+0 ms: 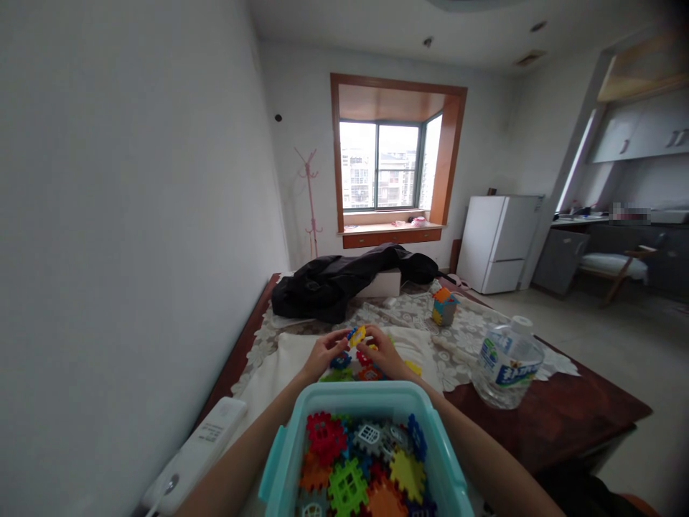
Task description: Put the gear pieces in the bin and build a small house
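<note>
Over the white cloth (pixel 293 352), my left hand (pixel 323 353) and my right hand (pixel 383 354) come close together. Fingertips of both pinch a small yellow and blue notched plastic building piece (pixel 357 335); whether it is one piece or two joined is too small to tell. Below them lie several loose building pieces, among them a green one (pixel 338 375) and a red one (pixel 370 374), partly hidden by my fingers. Between my forearms stands a teal plastic bin (pixel 366 391) with red, green, yellow, orange, grey and blue notched pieces in it.
A small house of joined pieces (pixel 444 309) stands at the back right, a large clear plastic bottle (pixel 509 366) nearer on the right. Black fabric (pixel 323 287) lies across the table's far end. A white power strip (pixel 199 452) sits by the left wall.
</note>
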The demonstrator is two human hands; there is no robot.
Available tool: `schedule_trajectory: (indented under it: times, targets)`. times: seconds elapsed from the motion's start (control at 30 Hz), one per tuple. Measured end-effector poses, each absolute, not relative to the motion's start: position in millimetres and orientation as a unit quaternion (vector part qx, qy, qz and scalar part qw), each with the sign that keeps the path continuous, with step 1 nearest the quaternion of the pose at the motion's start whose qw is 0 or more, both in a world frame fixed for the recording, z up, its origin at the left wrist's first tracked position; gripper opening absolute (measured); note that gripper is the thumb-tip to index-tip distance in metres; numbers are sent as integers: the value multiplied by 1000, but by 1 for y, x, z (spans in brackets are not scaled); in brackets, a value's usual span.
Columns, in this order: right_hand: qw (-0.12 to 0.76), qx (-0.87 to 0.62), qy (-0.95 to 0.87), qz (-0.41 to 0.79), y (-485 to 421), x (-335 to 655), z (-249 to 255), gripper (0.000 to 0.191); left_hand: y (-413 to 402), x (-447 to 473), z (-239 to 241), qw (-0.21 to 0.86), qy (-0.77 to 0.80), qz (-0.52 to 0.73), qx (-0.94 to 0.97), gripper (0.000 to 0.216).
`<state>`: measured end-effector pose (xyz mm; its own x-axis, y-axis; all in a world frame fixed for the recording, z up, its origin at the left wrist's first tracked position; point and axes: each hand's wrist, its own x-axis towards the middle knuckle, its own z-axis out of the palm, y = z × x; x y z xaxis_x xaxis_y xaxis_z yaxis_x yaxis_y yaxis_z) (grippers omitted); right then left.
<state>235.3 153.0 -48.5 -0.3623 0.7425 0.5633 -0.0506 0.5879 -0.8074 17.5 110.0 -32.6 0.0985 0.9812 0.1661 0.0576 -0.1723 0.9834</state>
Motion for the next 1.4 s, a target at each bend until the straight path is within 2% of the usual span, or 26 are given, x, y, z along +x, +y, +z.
schedule_trajectory:
  times: [0.1,0.27,0.53,0.63,0.77,0.87,0.93,1.03,1.1,1.17,1.3,1.4]
  targets:
    - [517,-258,-737,352,150,231,-51,17,107,24,-36,482,429,487,589,76]
    - [453,-257,-776,356,151,232,-56,23,104,23,-41,480,424,473,605,72]
    - [399,-267,-788,385,148,235,-59,38,105,23,-45,432,434,460,643,65]
    - [415,-284,-773,386,148,235,-57,39,104,22,-42,403,448,445,663,68]
    - [461,-247,-697,491,148,245,-39,44,103,11,-37,312,501,457,666,58]
    - [410,-149,-672,598,146,260,-19,53,106,1,-42,242,540,454,666,45]
    - [358,-110,-696,612,147,269,-9,62,109,-4,-48,216,552,424,685,49]
    - [360,-167,-753,525,153,274,-9,61,114,-6,-57,150,558,336,744,57]
    - [371,-240,-802,401,159,273,-18,44,114,-6,-59,113,553,299,770,49]
    - [334,-284,-855,278,163,271,-30,30,113,-6,-58,104,545,297,777,40]
    - [213,-306,-908,191,163,270,-48,43,107,-5,-49,103,538,306,778,38]
    - [205,-302,-916,169,160,270,-50,42,103,-2,-44,120,544,329,763,41]
